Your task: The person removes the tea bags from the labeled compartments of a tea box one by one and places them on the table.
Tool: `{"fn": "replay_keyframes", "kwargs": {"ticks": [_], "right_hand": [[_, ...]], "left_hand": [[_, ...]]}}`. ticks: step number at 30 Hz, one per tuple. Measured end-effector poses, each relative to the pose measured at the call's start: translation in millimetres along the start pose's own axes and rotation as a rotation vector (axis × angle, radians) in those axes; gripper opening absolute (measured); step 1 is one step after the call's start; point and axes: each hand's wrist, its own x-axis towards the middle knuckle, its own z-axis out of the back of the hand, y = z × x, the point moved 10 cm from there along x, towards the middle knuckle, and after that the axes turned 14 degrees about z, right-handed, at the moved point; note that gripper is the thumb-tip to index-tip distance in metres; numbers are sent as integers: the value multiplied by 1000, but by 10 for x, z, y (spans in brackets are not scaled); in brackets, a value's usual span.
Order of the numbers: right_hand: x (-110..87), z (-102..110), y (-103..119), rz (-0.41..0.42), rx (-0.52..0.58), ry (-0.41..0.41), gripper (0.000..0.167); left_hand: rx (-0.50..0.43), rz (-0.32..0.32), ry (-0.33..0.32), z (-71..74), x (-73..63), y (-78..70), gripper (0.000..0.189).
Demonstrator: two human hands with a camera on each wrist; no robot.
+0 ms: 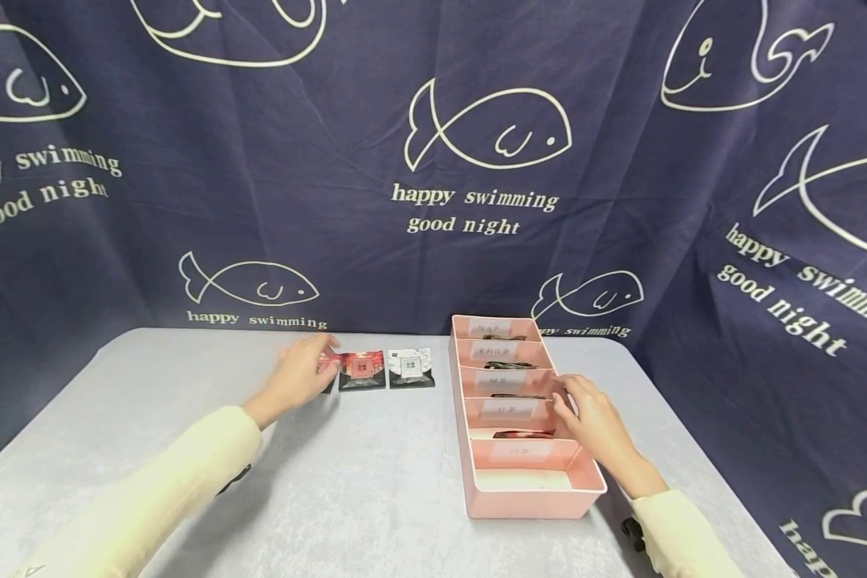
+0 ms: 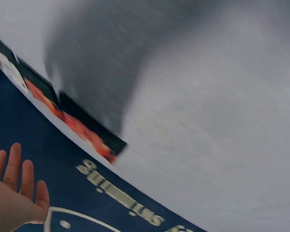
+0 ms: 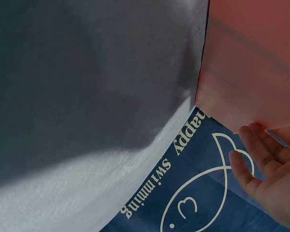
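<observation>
A dark blue cloth point(image 1: 364, 265) with white fish outlines and lettering hangs around the scene from the far left across to the right. Below it, a pale cream left sleeve point(image 1: 166, 482) reaches over the grey-white table point(image 1: 361, 498). The left hand point(image 1: 299, 373) is free of any hold, its fingers spread and extended in the left wrist view, and it hovers at the left end of a row of packets. The leftmost red packet point(image 1: 328, 365) is partly hidden by that hand; just beside it lies the middle red packet point(image 1: 362, 371), then the white-and-black packet point(image 1: 410, 368).

Farther right stands the pink box point(image 1: 527, 504), split into five labelled compartments running away from the person. Packets show in the four farther ones, a red-edged packet point(image 1: 523, 434) among them in the second from the front; the nearest shows its pale bottom. The right hand point(image 1: 592, 417) rests loosely on the box's right rim, fingers relaxed and touching it. The right sleeve point(image 1: 682, 534) follows at the lower right.
</observation>
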Motion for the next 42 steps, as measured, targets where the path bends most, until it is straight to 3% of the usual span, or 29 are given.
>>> {"fn": "replay_keyframes", "kwargs": {"ticks": [9,21,28,42], "right_hand": [[4,14,13,7,-5,-10,22],[-3,-4,12,8,5,-9,22],[-5,-1,5,4,2,-7,23],[-4,2,0,1,-3,-6,22]], "left_hand": [[78,-144,23,-181,-214,-496,30],[38,-342,51,-392,-547,-1140,23],[48,-417,88,-486,-621,-1441,22],[164,-542,110,-630,-734,-1945,26]]}}
